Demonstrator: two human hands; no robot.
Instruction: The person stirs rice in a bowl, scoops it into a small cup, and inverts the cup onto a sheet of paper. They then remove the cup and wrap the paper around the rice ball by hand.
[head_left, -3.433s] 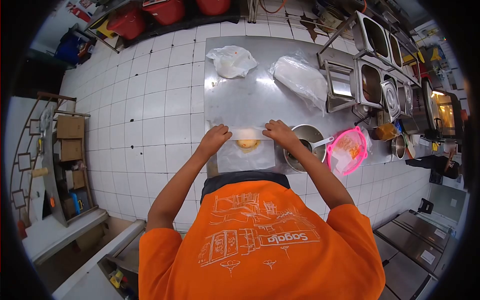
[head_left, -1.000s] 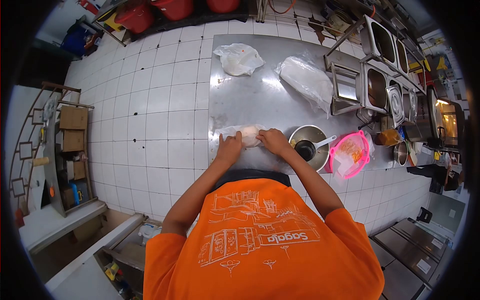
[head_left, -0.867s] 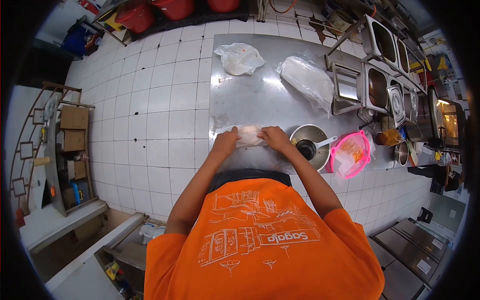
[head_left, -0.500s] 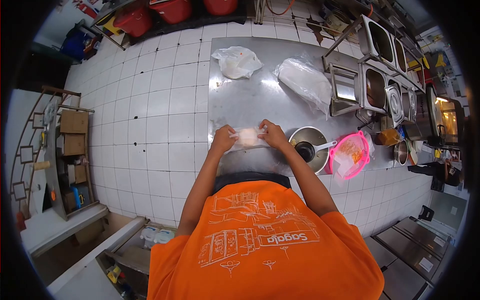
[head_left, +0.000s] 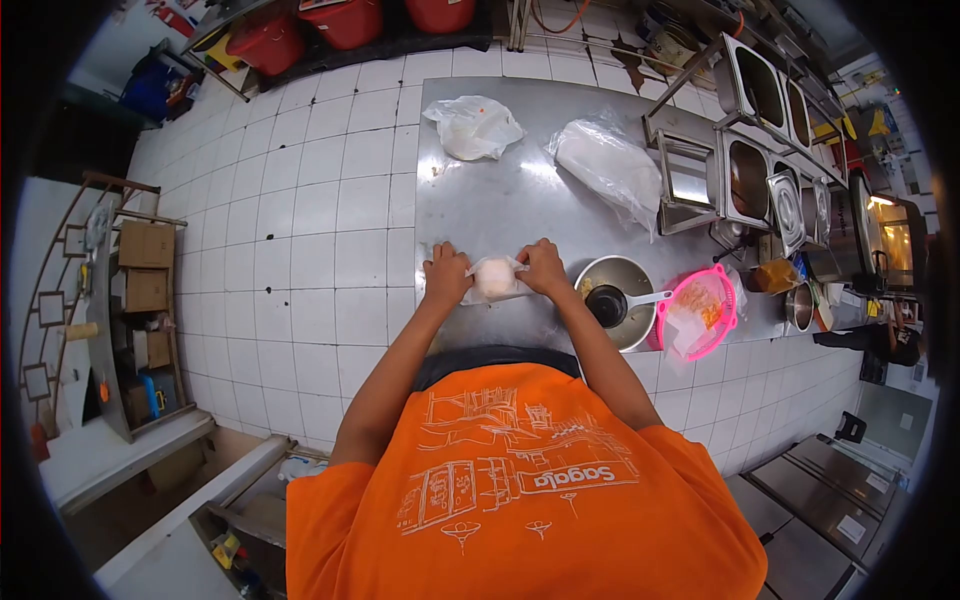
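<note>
A pale pinkish, rounded portion of food [head_left: 495, 275] lies in a thin clear plastic bag [head_left: 478, 296] near the front edge of the steel table. My left hand [head_left: 447, 271] pinches the bag's left side, and my right hand [head_left: 542, 268] pinches its right side. Both sets of fingers are closed on the plastic. Just right of my right hand stands a metal bowl [head_left: 632, 336] with a black, white-handled ladle-like utensil [head_left: 606, 305] in it. Past it is a pink basket [head_left: 732, 318] holding orange-and-white pieces.
The steel table [head_left: 480, 215] carries a crumpled white plastic bag [head_left: 475, 127] and a larger clear bag with white contents [head_left: 607, 165] at the back. Steel food pans [head_left: 750, 178] in a rack line the right side. A person [head_left: 890, 343] is at far right.
My hands have shifted very slightly apart, and the plastic between them looks drawn up closer around the pale food. The other things stay where they were.
</note>
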